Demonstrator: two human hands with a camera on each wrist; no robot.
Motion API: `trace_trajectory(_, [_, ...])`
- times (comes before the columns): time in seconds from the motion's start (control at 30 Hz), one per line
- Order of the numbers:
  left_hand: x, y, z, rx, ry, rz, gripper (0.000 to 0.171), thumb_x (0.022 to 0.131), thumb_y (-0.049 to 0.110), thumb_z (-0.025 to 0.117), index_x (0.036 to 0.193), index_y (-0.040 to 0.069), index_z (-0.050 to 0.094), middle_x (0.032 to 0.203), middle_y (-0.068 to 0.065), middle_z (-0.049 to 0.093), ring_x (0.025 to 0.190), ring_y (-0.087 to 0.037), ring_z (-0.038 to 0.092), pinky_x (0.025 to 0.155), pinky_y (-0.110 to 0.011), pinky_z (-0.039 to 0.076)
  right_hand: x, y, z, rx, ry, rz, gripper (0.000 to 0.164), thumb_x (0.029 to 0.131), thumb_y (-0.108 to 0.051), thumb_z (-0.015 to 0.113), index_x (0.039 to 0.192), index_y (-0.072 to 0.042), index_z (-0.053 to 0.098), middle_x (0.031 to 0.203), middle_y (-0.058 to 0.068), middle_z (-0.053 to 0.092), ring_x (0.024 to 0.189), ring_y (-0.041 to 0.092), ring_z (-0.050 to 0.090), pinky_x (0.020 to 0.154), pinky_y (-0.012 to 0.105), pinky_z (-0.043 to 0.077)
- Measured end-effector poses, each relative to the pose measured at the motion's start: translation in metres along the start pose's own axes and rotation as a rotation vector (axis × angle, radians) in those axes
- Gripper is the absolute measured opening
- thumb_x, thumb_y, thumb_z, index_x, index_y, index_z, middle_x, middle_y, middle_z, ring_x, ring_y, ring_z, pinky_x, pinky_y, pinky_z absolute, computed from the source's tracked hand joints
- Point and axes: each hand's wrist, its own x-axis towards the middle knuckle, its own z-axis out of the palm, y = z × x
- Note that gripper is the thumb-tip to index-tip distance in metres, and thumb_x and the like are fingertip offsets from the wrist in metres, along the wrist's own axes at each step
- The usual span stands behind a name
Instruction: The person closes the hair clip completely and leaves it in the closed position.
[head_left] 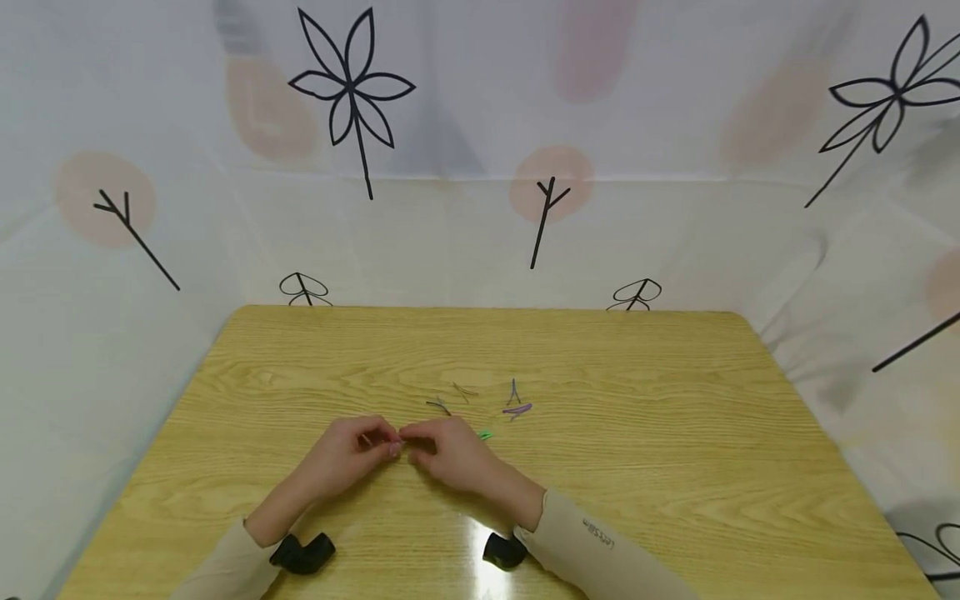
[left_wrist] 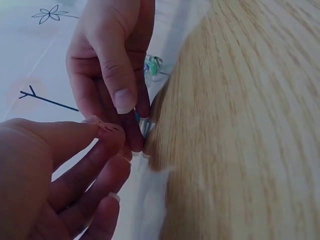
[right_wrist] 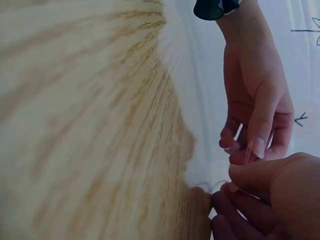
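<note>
Both hands meet low over the table, their fingertips nearly touching. My left hand (head_left: pixel 347 457) pinches a thin pink strand (left_wrist: pixel 104 125) between thumb and forefinger. The strand runs from the left thumb to my right hand (head_left: pixel 459 457), whose thumb and forefinger pinch its other end in the right wrist view. Its full shape is partly hidden by the fingers. Beyond the right hand lie small thin pieces: a green one (head_left: pixel 485 435), a purple one (head_left: pixel 517 409), a blue one (head_left: pixel 513 392), a brown one (head_left: pixel 465 391) and a dark one (head_left: pixel 438 406).
The wood-grain table (head_left: pixel 675 442) stretches out on both sides of the hands. White cloth (head_left: pixel 450 242) with plant drawings hangs behind and beside it. A black strap piece (head_left: pixel 303 554) sits at the left wrist, and another black piece (head_left: pixel 504 551) at the right.
</note>
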Motion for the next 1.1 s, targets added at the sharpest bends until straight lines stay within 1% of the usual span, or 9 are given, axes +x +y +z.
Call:
trace_trajectory(0.1, [0.000,0.001,-0.001,-0.030,0.001,-0.012,0.006,0.094,0.030,0.071,0.097,0.025,0.073,0.087,0.015,0.068,0.078,-0.007,0.063,0.069,-0.029,0.051,0.000,-0.001,-0.001,0.016,0.018,-0.006,0.021,0.097,-0.017,0.068,0.116,-0.013,0.075,0.110,-0.005,0.072,0.105,0.004,0.064,0.091,0.022,0.048])
trace_trajectory(0.2, [0.000,0.003,-0.002,-0.039,0.001,-0.022,0.006,0.095,0.031,0.070,0.097,0.026,0.072,0.087,0.013,0.068,0.078,-0.008,0.063,0.068,-0.029,0.051,0.001,-0.003,-0.002,0.034,0.041,-0.006,0.015,0.097,-0.020,0.068,0.107,-0.016,0.078,0.101,-0.009,0.073,0.094,0.000,0.064,0.083,0.018,0.049])
trace_trajectory(0.33, [0.000,0.004,-0.002,-0.039,0.008,-0.025,0.008,0.096,0.030,0.068,0.097,0.024,0.072,0.086,0.010,0.069,0.077,-0.009,0.063,0.068,-0.029,0.051,0.001,-0.004,-0.005,0.038,0.058,-0.006,0.011,0.096,-0.017,0.069,0.101,-0.014,0.078,0.096,-0.007,0.074,0.087,0.000,0.064,0.078,0.018,0.049])
trace_trajectory(0.47, [0.000,0.004,-0.002,-0.026,0.019,-0.022,0.008,0.096,0.028,0.068,0.097,0.021,0.072,0.086,0.008,0.070,0.076,-0.009,0.063,0.068,-0.029,0.051,0.001,-0.005,-0.007,0.038,0.064,-0.007,0.010,0.095,-0.015,0.070,0.099,-0.012,0.078,0.094,-0.005,0.074,0.085,0.000,0.064,0.076,0.018,0.050])
trace_trajectory(0.6, [0.000,0.002,-0.001,-0.010,0.027,-0.009,0.005,0.095,0.025,0.070,0.097,0.021,0.072,0.086,0.008,0.070,0.076,-0.008,0.063,0.067,-0.029,0.051,0.001,-0.005,-0.007,0.034,0.075,0.008,0.010,0.096,-0.017,0.069,0.099,-0.014,0.078,0.093,-0.007,0.073,0.084,-0.001,0.064,0.075,0.017,0.049])
trace_trajectory(0.7, [-0.001,0.000,0.000,-0.005,0.023,-0.003,0.004,0.093,0.022,0.073,0.096,0.020,0.072,0.084,0.010,0.068,0.075,-0.007,0.062,0.066,-0.028,0.051,0.001,-0.005,-0.008,0.036,0.088,0.020,0.010,0.096,-0.016,0.068,0.098,-0.016,0.078,0.094,-0.008,0.073,0.085,0.000,0.063,0.075,0.018,0.049])
trace_trajectory(0.83, [-0.001,0.000,0.001,-0.010,0.006,-0.003,0.007,0.090,0.018,0.076,0.097,0.018,0.072,0.083,0.012,0.066,0.074,-0.006,0.061,0.065,-0.027,0.050,0.001,-0.006,-0.010,0.019,0.104,0.016,0.010,0.096,-0.013,0.069,0.099,-0.015,0.078,0.095,-0.006,0.073,0.085,0.001,0.063,0.075,0.019,0.050])
trace_trajectory(0.93, [-0.002,0.001,0.001,-0.019,0.001,-0.005,0.007,0.091,0.020,0.075,0.097,0.018,0.072,0.083,0.012,0.066,0.074,-0.006,0.061,0.064,-0.028,0.050,0.001,-0.006,-0.010,-0.004,0.125,-0.002,0.009,0.095,-0.011,0.069,0.098,-0.013,0.078,0.095,-0.004,0.073,0.084,0.002,0.064,0.074,0.020,0.050])
trace_trajectory(1.1, [-0.002,0.004,0.000,-0.018,0.000,-0.027,0.009,0.093,0.028,0.073,0.098,0.021,0.072,0.082,0.013,0.065,0.074,-0.007,0.061,0.065,-0.028,0.050,0.002,-0.006,-0.011,-0.020,0.148,-0.031,0.009,0.094,-0.009,0.070,0.097,-0.012,0.078,0.094,-0.002,0.074,0.084,0.004,0.064,0.072,0.020,0.051])
